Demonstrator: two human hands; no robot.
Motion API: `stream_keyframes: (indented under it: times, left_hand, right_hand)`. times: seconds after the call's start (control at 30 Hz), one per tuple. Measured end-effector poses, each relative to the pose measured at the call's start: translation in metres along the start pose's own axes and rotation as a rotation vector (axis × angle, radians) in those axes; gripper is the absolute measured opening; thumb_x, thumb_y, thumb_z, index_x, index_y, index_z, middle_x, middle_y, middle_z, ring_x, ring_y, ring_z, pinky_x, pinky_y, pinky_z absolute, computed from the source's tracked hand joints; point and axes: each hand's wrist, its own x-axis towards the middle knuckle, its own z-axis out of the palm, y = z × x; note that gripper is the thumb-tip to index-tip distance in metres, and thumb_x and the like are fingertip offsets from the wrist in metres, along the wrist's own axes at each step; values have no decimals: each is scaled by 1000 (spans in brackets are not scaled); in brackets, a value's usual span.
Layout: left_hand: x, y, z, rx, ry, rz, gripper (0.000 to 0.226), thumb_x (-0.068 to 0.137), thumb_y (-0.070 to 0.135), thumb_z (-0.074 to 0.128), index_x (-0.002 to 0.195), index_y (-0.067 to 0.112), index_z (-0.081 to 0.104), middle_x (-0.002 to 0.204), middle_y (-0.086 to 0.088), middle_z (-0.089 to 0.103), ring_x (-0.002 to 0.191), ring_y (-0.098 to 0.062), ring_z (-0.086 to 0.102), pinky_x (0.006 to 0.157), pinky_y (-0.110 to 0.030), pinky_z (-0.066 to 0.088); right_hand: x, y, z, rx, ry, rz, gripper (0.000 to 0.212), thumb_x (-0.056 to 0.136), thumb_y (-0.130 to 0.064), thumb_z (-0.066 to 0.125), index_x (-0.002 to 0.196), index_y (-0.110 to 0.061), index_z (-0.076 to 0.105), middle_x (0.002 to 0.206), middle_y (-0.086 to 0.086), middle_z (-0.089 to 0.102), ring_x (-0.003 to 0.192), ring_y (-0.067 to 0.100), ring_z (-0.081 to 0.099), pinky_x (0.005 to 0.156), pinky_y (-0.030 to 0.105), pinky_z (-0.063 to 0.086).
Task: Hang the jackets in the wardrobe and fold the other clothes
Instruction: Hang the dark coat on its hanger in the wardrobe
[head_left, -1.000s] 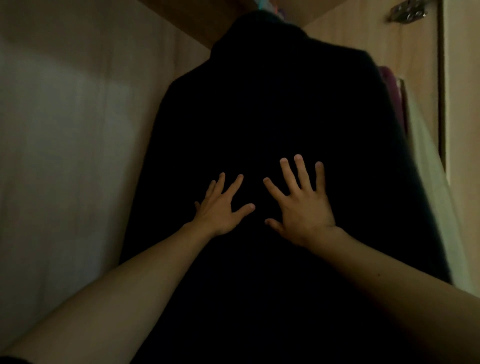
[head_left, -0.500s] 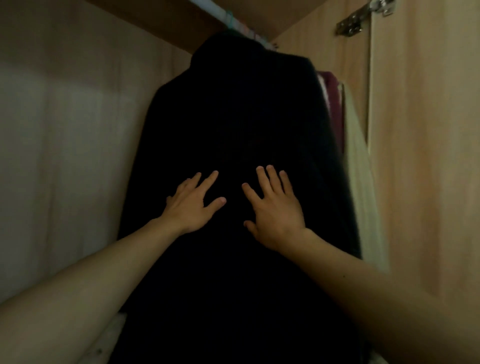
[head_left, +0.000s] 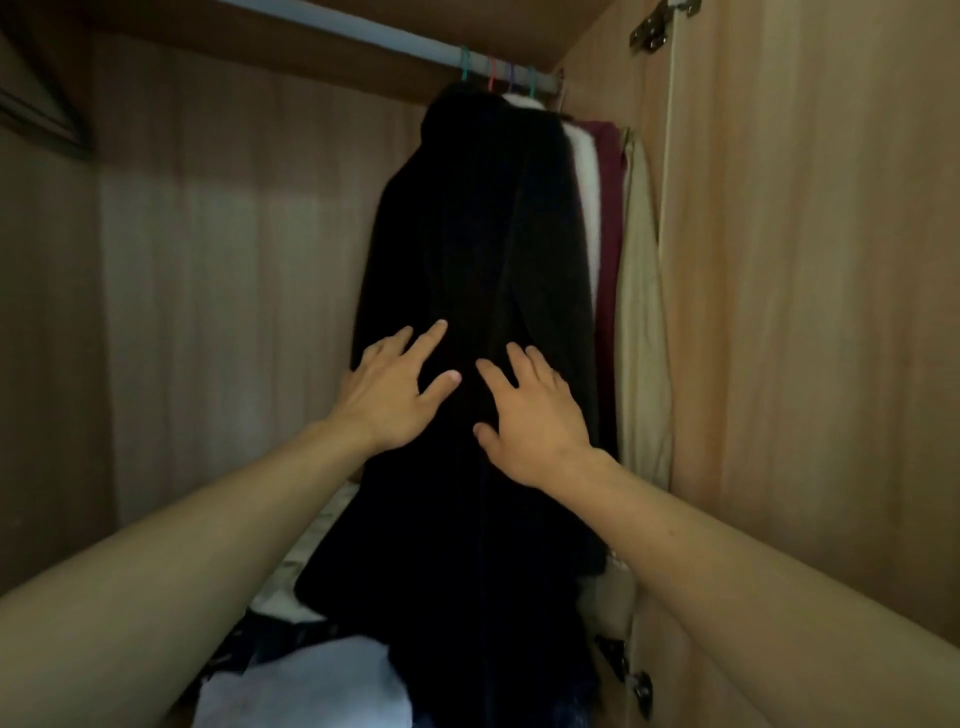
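Inside a dim wooden wardrobe (head_left: 234, 286), a person presses both hands flat against a black jacket (head_left: 467, 249) that hangs from the rail (head_left: 363, 32) at the top. The left hand (head_left: 389, 395) lies on the jacket's left side, fingers straight and spread. The right hand (head_left: 530, 415) rests just beside it, nearer the middle, fingers likewise straight; neither hand grips the cloth. Coloured hanger hooks (head_left: 465, 62) sit close together on the rail above the jacket. Directly to its right hang a white garment (head_left: 584, 171), a maroon one (head_left: 608, 208) and a cream one (head_left: 641, 312), against the open door (head_left: 805, 312). Pale clothes (head_left: 311, 680) lie heaped on the wardrobe floor beneath the jacket's hem.
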Motion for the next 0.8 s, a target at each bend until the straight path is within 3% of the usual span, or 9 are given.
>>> stream_keyframes:
  times: [0.17, 0.33, 0.53, 0.67, 0.8]
  left_hand:
    - [-76, 25, -40, 15, -7, -24, 86, 76, 86, 15, 153, 48, 3, 163, -5, 20, 150, -26, 16, 118, -54, 24]
    - [-161, 56, -75, -2, -19, -51, 85, 81, 80, 19, 154, 35, 20, 158, -3, 32, 145, -26, 28, 114, -53, 30]
    - [-273, 129, -55, -87, -125, -80, 61, 96, 60, 38, 143, 21, 44, 147, -8, 45, 134, -32, 40, 106, -54, 38]
    - [-328, 188, -37, -144, -213, -68, 55, 96, 57, 42, 138, 22, 49, 144, -6, 48, 131, -30, 42, 105, -52, 39]
    - [-370, 242, -31, -156, -278, -27, 52, 98, 56, 40, 137, 22, 50, 143, -3, 48, 130, -28, 42, 104, -51, 39]
  right_hand:
    - [-59, -21, -43, 48, 26, -4, 75, 96, -46, 53, 157, -25, 15, 165, 14, 8, 152, 32, 5, 121, 45, 14]
    - [-141, -35, -79, 113, -3, 43, 73, 96, -46, 54, 156, -26, 18, 164, 12, 13, 151, 30, 12, 119, 45, 24]
    - [-271, -32, -98, 244, -150, 138, 68, 93, -40, 59, 152, -22, 29, 157, 10, 29, 145, 29, 28, 116, 46, 32]
    - [-345, -13, -124, 282, -188, 200, 65, 91, -34, 64, 148, -17, 38, 147, 10, 44, 135, 29, 41, 112, 43, 36]
    - [-412, 17, -157, 188, -234, 265, 63, 92, -36, 61, 147, -21, 35, 147, 10, 42, 133, 32, 42, 107, 50, 40]
